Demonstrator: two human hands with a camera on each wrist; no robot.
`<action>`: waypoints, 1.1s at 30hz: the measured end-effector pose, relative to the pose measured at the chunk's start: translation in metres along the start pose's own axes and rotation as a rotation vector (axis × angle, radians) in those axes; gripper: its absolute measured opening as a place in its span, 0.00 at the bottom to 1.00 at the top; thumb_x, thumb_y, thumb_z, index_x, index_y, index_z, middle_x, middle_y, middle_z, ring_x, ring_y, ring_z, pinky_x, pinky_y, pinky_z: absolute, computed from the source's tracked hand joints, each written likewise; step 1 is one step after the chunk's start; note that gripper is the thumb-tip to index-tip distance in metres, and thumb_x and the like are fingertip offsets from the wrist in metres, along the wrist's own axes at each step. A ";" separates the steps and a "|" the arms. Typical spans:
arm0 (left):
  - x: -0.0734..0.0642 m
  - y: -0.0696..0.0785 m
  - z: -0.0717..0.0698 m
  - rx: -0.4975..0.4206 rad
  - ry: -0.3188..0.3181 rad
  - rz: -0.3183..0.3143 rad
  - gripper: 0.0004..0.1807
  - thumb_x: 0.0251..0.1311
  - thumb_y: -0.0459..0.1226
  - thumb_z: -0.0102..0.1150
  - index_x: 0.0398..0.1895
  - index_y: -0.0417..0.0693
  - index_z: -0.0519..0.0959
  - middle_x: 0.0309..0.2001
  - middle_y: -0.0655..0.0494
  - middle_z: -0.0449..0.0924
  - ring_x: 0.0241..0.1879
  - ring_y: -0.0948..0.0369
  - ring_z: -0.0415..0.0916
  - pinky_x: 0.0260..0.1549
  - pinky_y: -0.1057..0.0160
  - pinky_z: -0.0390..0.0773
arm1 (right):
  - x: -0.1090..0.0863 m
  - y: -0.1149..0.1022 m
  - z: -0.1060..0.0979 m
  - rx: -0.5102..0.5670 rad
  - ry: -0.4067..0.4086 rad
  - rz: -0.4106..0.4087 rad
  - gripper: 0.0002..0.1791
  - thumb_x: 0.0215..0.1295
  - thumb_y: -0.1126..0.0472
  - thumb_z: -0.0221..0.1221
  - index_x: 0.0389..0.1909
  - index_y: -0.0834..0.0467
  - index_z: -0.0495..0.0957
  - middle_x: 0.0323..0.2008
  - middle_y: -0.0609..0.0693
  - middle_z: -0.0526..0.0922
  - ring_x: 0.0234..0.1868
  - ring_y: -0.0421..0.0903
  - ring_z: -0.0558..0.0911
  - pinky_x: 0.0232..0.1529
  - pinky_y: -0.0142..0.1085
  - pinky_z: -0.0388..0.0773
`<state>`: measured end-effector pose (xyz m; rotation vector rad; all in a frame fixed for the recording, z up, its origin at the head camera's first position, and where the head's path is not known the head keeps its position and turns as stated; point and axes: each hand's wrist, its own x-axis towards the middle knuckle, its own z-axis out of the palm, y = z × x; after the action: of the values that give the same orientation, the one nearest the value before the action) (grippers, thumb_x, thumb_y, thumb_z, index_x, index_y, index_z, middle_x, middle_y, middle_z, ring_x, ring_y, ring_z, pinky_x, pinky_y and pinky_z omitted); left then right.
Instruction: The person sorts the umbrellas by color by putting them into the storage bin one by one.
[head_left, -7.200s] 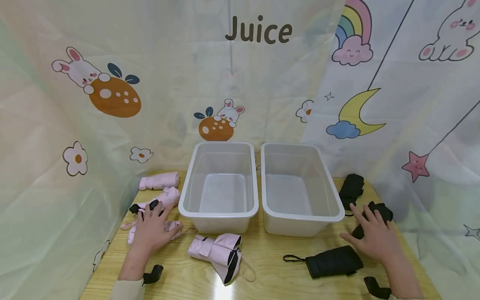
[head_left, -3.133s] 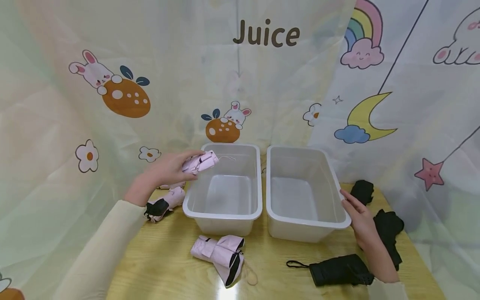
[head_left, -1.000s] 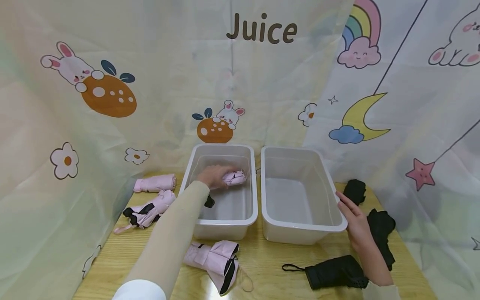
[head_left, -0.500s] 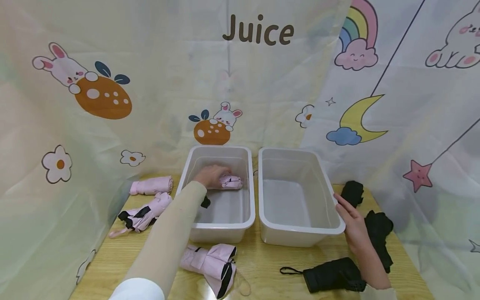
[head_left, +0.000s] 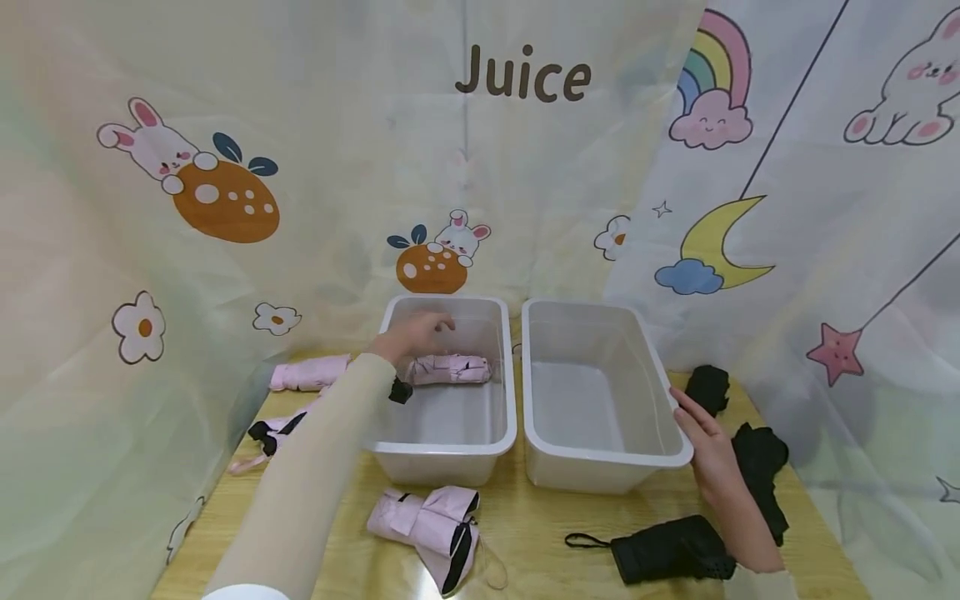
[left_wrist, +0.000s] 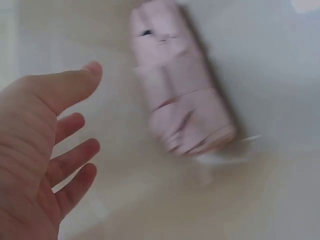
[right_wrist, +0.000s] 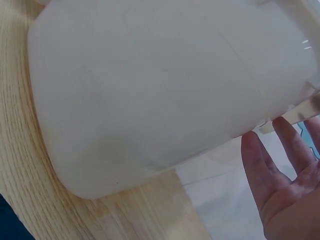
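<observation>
A folded pink umbrella (head_left: 450, 369) lies across the floor of the left white plastic bin (head_left: 450, 449). Just behind and left of it, inside the bin, is my left hand (head_left: 412, 333), holding nothing. The left wrist view shows a gap between the thumb and the pink umbrella (left_wrist: 180, 80); the fingers are relaxed. At the right side of the other white bin (head_left: 607, 457), my right hand (head_left: 708, 450) touches the wall near the rim. Its fingers look extended against the bin's edge in the right wrist view. That bin has nothing visible inside.
Two pink umbrellas (head_left: 309, 373) lie left of the bins, partly behind my left sleeve. Another pink umbrella (head_left: 431, 529) lies in front. On the right are black umbrellas (head_left: 671, 548), one partly behind my right wrist. A printed curtain (head_left: 337, 208) closes off the back.
My left hand carried the pink umbrella from the left of the table into the left bin and let go, lifting slightly away. My right hand moved from above the black umbrellas to the right bin's side.
</observation>
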<state>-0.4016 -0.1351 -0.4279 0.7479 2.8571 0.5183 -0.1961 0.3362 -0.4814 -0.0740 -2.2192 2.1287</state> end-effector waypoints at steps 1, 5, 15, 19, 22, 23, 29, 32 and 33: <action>-0.005 0.000 -0.006 -0.011 0.013 0.015 0.25 0.58 0.37 0.67 0.59 0.47 0.75 0.56 0.48 0.77 0.56 0.51 0.72 0.54 0.52 0.72 | 0.000 0.001 -0.001 0.003 -0.003 0.005 0.30 0.74 0.50 0.51 0.74 0.48 0.59 0.59 0.32 0.69 0.50 0.32 0.76 0.41 0.29 0.78; -0.028 -0.004 -0.029 -0.047 0.082 0.067 0.23 0.62 0.40 0.63 0.60 0.45 0.75 0.54 0.45 0.78 0.55 0.48 0.74 0.52 0.51 0.73 | -0.003 0.005 -0.004 0.009 -0.002 0.012 0.30 0.74 0.51 0.51 0.74 0.48 0.59 0.55 0.28 0.71 0.48 0.31 0.76 0.41 0.29 0.78; -0.120 -0.048 -0.069 -0.148 0.201 0.034 0.22 0.65 0.41 0.60 0.61 0.47 0.74 0.57 0.46 0.75 0.55 0.45 0.73 0.51 0.44 0.73 | -0.001 0.005 -0.007 0.086 -0.015 -0.023 0.28 0.75 0.55 0.51 0.73 0.50 0.61 0.53 0.28 0.74 0.46 0.32 0.78 0.38 0.29 0.79; -0.156 -0.076 -0.062 -0.141 0.206 -0.017 0.22 0.65 0.40 0.60 0.61 0.47 0.74 0.57 0.44 0.75 0.54 0.43 0.74 0.51 0.43 0.72 | -0.001 0.005 -0.009 0.134 -0.024 -0.033 0.27 0.75 0.57 0.50 0.73 0.49 0.61 0.53 0.29 0.76 0.44 0.33 0.79 0.37 0.30 0.79; -0.180 -0.097 -0.050 -0.130 0.208 -0.033 0.22 0.64 0.38 0.61 0.61 0.44 0.74 0.56 0.43 0.76 0.52 0.42 0.74 0.50 0.43 0.73 | -0.002 0.005 -0.011 0.159 -0.033 -0.042 0.27 0.75 0.58 0.49 0.73 0.50 0.61 0.53 0.30 0.76 0.45 0.34 0.79 0.38 0.29 0.79; -0.187 -0.103 -0.047 -0.132 0.214 -0.032 0.22 0.63 0.36 0.62 0.60 0.42 0.74 0.55 0.41 0.76 0.52 0.41 0.74 0.50 0.42 0.73 | -0.003 0.004 -0.010 0.161 -0.035 -0.047 0.27 0.75 0.58 0.50 0.73 0.50 0.61 0.53 0.30 0.76 0.45 0.34 0.79 0.38 0.29 0.79; -0.232 -0.132 -0.025 -0.166 0.253 -0.075 0.21 0.66 0.38 0.59 0.59 0.38 0.75 0.54 0.35 0.76 0.50 0.38 0.75 0.47 0.42 0.74 | -0.002 0.001 -0.003 0.152 -0.052 -0.054 0.26 0.75 0.57 0.50 0.72 0.50 0.63 0.54 0.31 0.75 0.46 0.33 0.79 0.39 0.29 0.79; -0.246 -0.142 -0.014 -0.199 0.275 -0.109 0.21 0.67 0.40 0.58 0.58 0.38 0.75 0.52 0.37 0.77 0.49 0.38 0.75 0.46 0.41 0.75 | -0.002 0.001 -0.002 0.144 -0.049 -0.047 0.26 0.75 0.56 0.50 0.72 0.49 0.63 0.54 0.30 0.75 0.46 0.33 0.79 0.39 0.29 0.79; -0.248 -0.145 -0.010 -0.206 0.286 -0.117 0.21 0.67 0.40 0.59 0.58 0.38 0.75 0.51 0.38 0.78 0.49 0.38 0.75 0.46 0.42 0.75 | -0.002 0.001 -0.002 0.143 -0.046 -0.045 0.26 0.75 0.56 0.50 0.72 0.49 0.63 0.54 0.30 0.75 0.46 0.33 0.79 0.39 0.29 0.79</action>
<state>-0.2540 -0.3799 -0.4591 0.5040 3.0133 0.9544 -0.1943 0.3382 -0.4828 0.0319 -2.0637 2.2798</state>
